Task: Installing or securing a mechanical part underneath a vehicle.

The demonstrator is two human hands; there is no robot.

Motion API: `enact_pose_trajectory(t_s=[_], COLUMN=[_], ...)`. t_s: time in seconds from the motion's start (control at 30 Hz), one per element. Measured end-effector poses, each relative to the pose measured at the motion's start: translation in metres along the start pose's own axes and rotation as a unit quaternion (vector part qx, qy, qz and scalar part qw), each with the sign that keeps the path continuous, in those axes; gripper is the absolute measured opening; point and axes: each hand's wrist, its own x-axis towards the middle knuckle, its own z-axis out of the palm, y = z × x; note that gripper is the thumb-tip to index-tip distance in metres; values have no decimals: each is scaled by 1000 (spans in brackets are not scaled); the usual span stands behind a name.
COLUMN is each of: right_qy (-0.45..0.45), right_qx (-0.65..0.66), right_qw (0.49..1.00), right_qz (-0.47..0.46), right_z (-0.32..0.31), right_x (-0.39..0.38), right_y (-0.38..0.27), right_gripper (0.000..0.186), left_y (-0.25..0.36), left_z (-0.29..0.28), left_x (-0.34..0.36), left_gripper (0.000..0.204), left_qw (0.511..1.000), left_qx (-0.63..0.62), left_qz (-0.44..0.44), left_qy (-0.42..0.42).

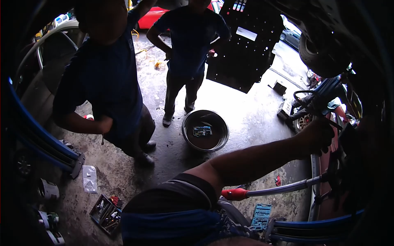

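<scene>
My right hand (316, 137), dark as if gloved, reaches up and to the right against the shadowed underside of a raised car (353, 156). Whether its fingers hold anything is lost in the dark. My forearm (254, 162) stretches across the lower middle of the view. Just under it a long metal bar with a red handle (234, 194) runs right toward the car's underside, and no hand shows on the handle. My left hand is out of sight.
Two people in dark blue stand on the wet concrete, one close at the left (106, 82) and one further back (186, 53). A metal basin of dark liquid (205, 131) sits between us. A black underbody panel (244, 49), teal socket set (261, 216), tool tray (106, 213) and blue lift arms (41, 139) surround me.
</scene>
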Motion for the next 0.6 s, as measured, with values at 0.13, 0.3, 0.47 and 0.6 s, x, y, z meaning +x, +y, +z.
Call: enact_pose_trajectory(t_s=[0.13,0.3,0.47,0.6], right_qy=[-13,-42,-26,-64], right_qx=[-14,-25,1,-3], right_qw=[1000,998,999,995], right_qz=[4,25,27,75], right_z=[-1,-1,1,0], right_x=[-1,3,7,11], right_y=[0,4,6,9], right_gripper=[23,25,27,28], left_y=[-5,-12,-34,-25], left_z=[7,1,6,30], left_x=[-10,-11,5,2], left_gripper=[12,12,18,31], left_qw=[995,996,997,961], left_qx=[-28,-26,77,192], left_qz=[-94,-77,1,161], left_qy=[-1,-32,12,114])
